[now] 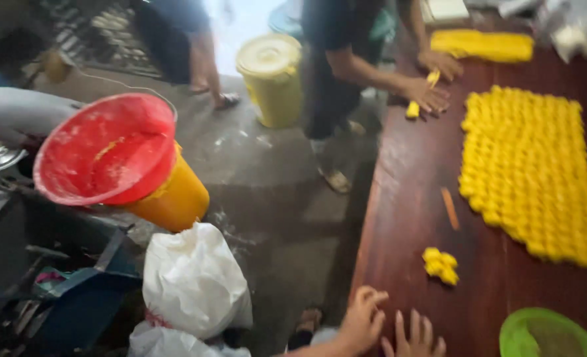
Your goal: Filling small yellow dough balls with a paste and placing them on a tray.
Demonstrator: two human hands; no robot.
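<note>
Head view: your left hand [363, 324] grips the near edge of the dark red wooden table [412, 198], fingers curled over it, holding nothing; your right hand [413, 338] lies flat and spread just beside it, empty. The small clump of yellow dough balls [440, 265] sits apart at 1 o'clock, loose and lumpy. At 2 o'clock the packed mat of yellow balls [531, 172] lies in rows. A co-worker's hands [432, 82] press yellow dough at 12 o'clock.
</note>
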